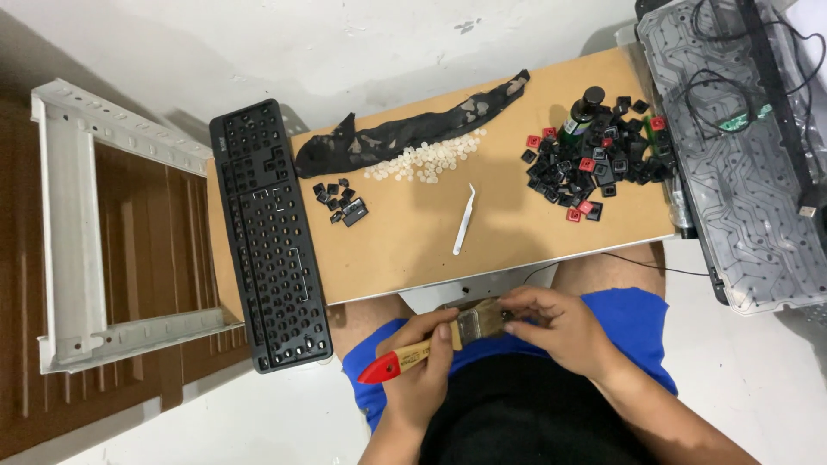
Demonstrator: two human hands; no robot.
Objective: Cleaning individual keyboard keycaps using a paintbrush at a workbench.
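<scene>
- Currently both hands are low over the lap, near edge of the wooden board (405, 250) just above them.
- Left hand (422, 366) is wrapped around the handle of a paintbrush (431, 344), fingers curled closed on it.
- Brush long axis runs nearly horizontal, slightly tilted: red handle tip points down-left past the left hand, bristle end points right toward the right hand.
- Right hand (556, 327) sits at the bristle end, fingertips pinched onto the bristles; palm faces down, hand narrow, not spread.
- Hands are just beside each other, joined by the brush; metal ferrule shows between them.
- Up and left of the left hand: black keyboard frame (269, 232), keycaps stripped, long axis running away from the person, overhanging the board's near edge.
- Straight ahead of the hands: white tweezers (464, 220) lying on the board, tips pointing toward the hands.
- Further ahead: small cluster of black keycaps (342, 202), a patch of white rubber domes (426, 159), a dark cloth strip (413, 129) behind them.
- Ahead-right of the right hand: large pile of black and red keycaps (594, 164) with a dark bottle (584, 112) standing in it.
- Far right: clear membrane sheet (741, 164) with cables on top.
</scene>
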